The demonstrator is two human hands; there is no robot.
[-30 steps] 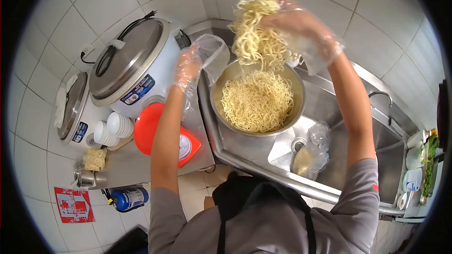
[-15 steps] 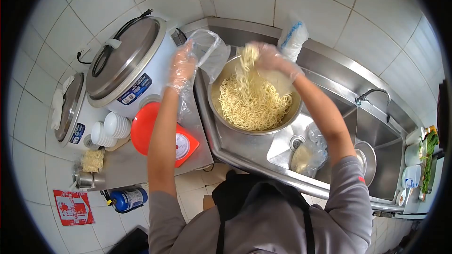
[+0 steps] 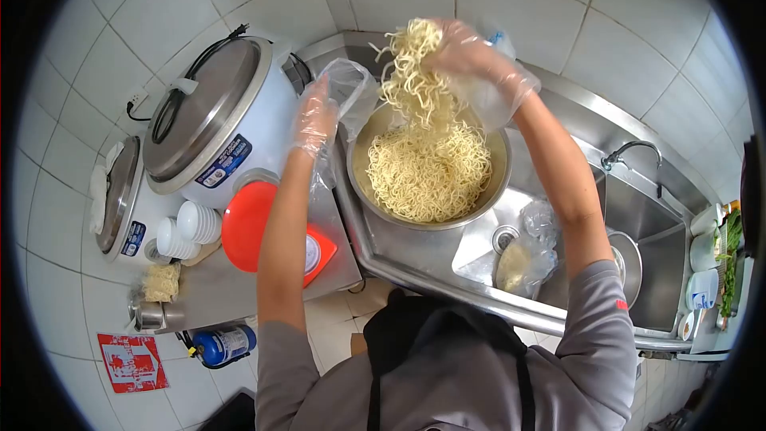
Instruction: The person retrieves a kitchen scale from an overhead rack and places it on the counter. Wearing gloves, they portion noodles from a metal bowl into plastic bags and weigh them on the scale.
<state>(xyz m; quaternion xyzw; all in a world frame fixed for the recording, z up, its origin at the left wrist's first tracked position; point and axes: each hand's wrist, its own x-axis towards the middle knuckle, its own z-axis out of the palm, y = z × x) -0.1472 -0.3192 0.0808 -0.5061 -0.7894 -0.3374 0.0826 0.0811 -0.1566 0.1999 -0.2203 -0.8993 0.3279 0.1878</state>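
My right hand (image 3: 465,49), in a clear plastic glove, is closed on a clump of yellow noodles (image 3: 418,72). Strands hang from it over a large metal pot (image 3: 504,183), which holds a heap of loose noodles (image 3: 429,175). To the pot's left, my gloved left hand (image 3: 317,117) grips a clear plastic bag (image 3: 355,88) by its edge; the bag's mouth gapes toward the pot. Below that forearm stands a red kitchen scale (image 3: 321,254) with a round red pan (image 3: 243,227), partly hidden by the arm.
Two large rice cookers (image 3: 211,124) stand at the left, near stacked white bowls (image 3: 198,222) and a bag of noodles (image 3: 161,282). Right of the pot are a plastic bag (image 3: 523,263) by the drain, a steel sink (image 3: 654,255) and a faucet (image 3: 634,148).
My right hand has risen out of the pot, lifting the noodle clump higher. My left hand stays beside the pot with the plastic bag, shifted only slightly.
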